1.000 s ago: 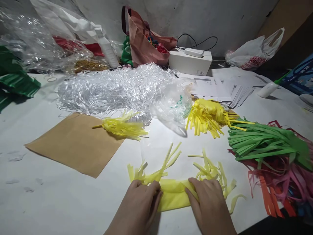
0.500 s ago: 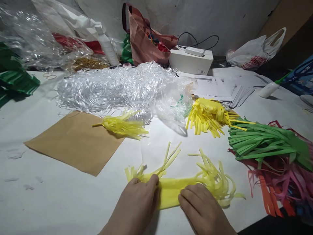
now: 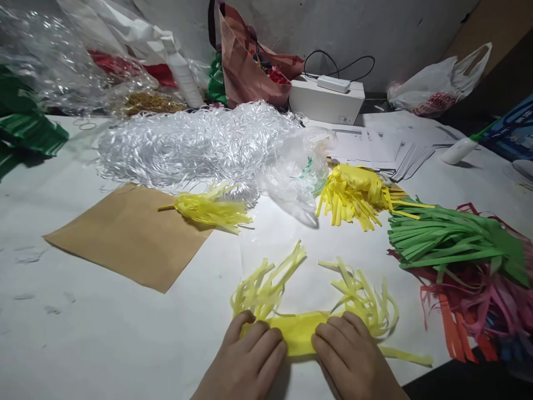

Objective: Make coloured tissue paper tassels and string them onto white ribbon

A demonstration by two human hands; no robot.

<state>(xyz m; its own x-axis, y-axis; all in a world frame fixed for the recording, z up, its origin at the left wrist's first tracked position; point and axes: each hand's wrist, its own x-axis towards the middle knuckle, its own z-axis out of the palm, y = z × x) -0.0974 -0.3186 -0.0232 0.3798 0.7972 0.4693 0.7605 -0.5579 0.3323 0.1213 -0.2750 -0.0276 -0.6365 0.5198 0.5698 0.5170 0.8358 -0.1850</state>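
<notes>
Two hands point(image 3: 245, 358) point(image 3: 353, 361) closer — one yellow fringe point(image 3: 300, 332)

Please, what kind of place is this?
Probably a craft worktable for making paper decorations: yellow fringed paper lies at the near edge, green fringed paper is piled at the right, and a heap of clear ribbon strands sits further back.

Nothing legible, only blurred red print on the white plastic bag point(image 3: 440, 84) at upper right, too small to read.
</notes>
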